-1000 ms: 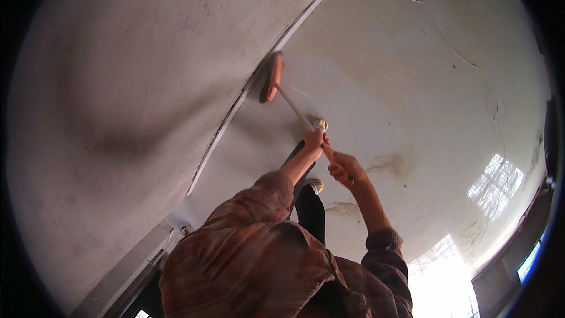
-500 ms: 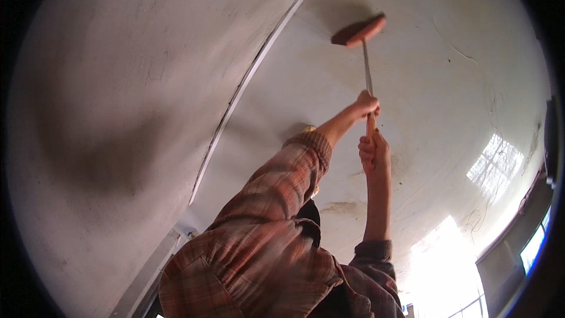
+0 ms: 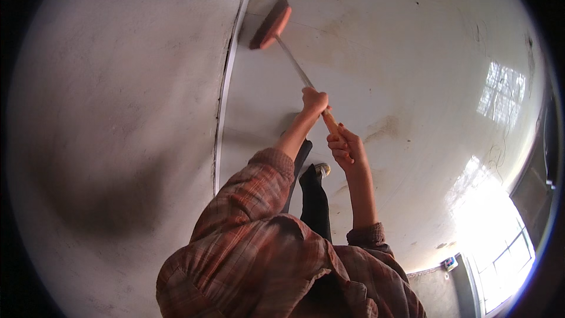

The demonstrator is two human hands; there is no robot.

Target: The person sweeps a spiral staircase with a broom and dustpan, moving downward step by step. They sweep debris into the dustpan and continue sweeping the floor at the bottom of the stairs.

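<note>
long-handled brush [image 3: 292,56] held up against a pale surface

brush head [image 3: 271,23] is a flat oblong block, orange-red, tilted with its upper end to the right, pressed to the pale surface just right of the dark seam [image 3: 226,76] that runs down it. thin metal shaft [image 3: 292,60] runs from the head's lower end diagonally down to the right, then meets an orange grip [image 3: 331,122]. left hand [image 3: 313,101] wraps the shaft where it joins the grip; right hand [image 3: 344,146] closes round the grip's lower end, just below and right of the left. bristle side not visible. whole tool sits upper centre, far from the body.
</note>
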